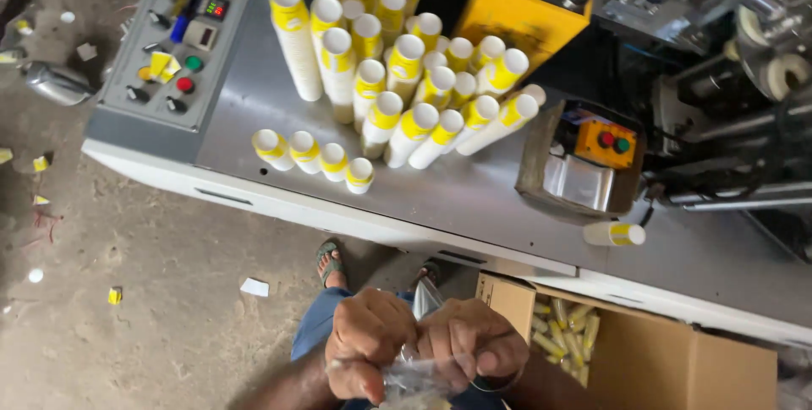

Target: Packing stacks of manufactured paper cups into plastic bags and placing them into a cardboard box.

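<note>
Head view: hands (423,346) pinch clear bag (416,376) beside cardboard box (660,359).

- Two hands (370,342) (470,338), one clear plastic bag (414,376).
- Four short cup stacks (313,154) in a row.
- One cup (614,234) lying alone.
- One cardboard box (651,359).

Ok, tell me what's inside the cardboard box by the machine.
The open cardboard box holds stacks of yellow-and-white paper cups lying on their sides near its left wall. How deep they go is hidden: the box's flap and front wall cover the rest of the inside.
</note>
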